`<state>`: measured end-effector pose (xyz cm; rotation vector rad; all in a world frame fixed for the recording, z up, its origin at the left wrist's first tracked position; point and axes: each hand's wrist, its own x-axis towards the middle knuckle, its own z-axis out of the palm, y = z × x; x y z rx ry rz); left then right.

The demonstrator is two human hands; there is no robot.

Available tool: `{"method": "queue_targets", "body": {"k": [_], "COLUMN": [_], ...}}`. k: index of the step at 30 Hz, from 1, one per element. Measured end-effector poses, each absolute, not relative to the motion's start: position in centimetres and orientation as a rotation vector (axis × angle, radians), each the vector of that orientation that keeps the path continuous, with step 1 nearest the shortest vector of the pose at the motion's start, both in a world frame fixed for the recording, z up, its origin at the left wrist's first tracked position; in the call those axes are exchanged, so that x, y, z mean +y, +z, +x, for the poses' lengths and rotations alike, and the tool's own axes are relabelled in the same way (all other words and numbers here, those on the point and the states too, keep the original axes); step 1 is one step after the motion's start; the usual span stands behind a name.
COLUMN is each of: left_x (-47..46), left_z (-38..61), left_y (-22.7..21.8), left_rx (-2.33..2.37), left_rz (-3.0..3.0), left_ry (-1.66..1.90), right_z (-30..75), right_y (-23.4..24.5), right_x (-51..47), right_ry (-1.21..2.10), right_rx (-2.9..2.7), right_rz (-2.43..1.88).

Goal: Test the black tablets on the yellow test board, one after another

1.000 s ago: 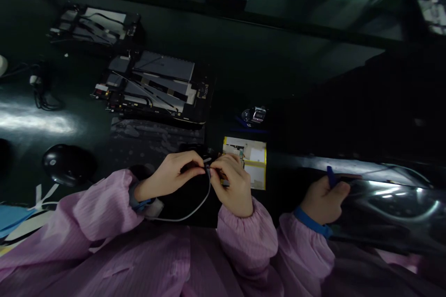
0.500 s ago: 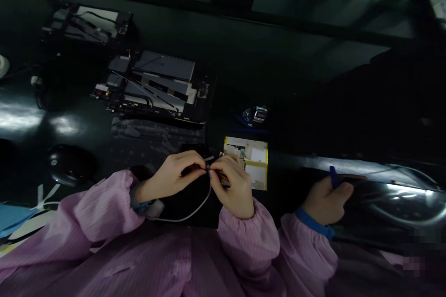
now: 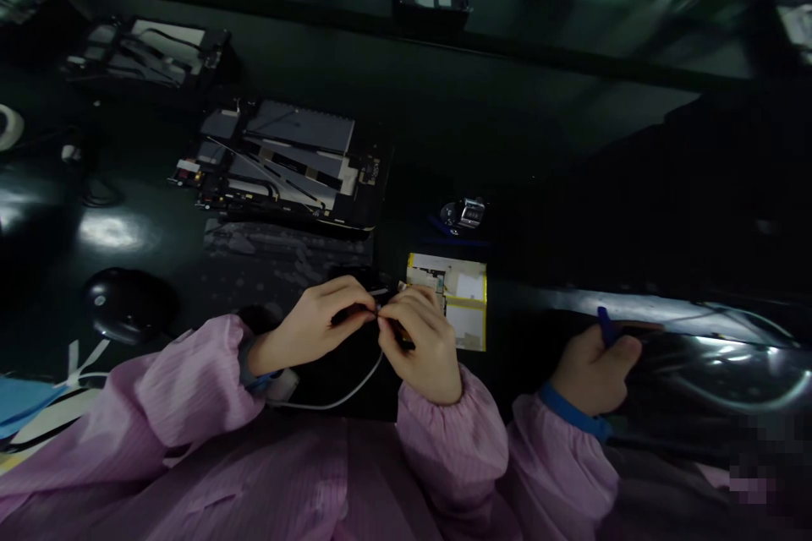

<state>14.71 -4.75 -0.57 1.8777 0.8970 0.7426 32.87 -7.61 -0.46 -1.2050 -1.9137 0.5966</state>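
My left hand (image 3: 317,325) is closed in a pinch, its thumb and index fingertips meeting my right hand's fingertips. What they pinch is tiny and mostly covered. My right hand (image 3: 424,340) is also closed, at the end of a thin white cable (image 3: 342,401). That cable loops down and back to a small pale block (image 3: 283,385) by my left wrist. Partly under my right hand lies a white, yellow-edged battery pack (image 3: 468,317) with a small circuit board (image 3: 436,279) on it. Both my sleeves are pink.
An opened tablet (image 3: 298,156) lies beyond my left hand, with a dark panel (image 3: 279,249) before it. A metal clip-like part (image 3: 470,213) sits behind the battery. A black mouse (image 3: 130,304) is at left. At right, a co-worker's hand (image 3: 593,368) holds a blue tool (image 3: 605,323).
The view has shifted slightly, so the bench things appear a little lower. My hands keep the same fingertip pinch, with only a slight shift of the right fingers.
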Motion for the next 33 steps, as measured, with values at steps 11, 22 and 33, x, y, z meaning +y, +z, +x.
{"method": "queue_targets", "body": {"k": [11, 22, 33], "left_x": [-4.34, -4.45, -4.49], "left_z": [14.71, 14.51, 14.55], "left_y": [-0.40, -0.57, -0.54], "left_rx": [0.841, 0.872, 0.879], "left_rz": [1.983, 1.905, 1.911], "left_ry": [0.752, 0.746, 0.771], "right_z": [32.69, 32.88, 32.75], "right_y": [-0.49, -0.25, -0.17], "right_x": [-7.60, -7.66, -7.59], "right_ry": [0.631, 0.577, 0.548], "right_rx": [-1.963, -1.939, -1.928], "right_rz": [-1.178, -1.213, -1.215]}}
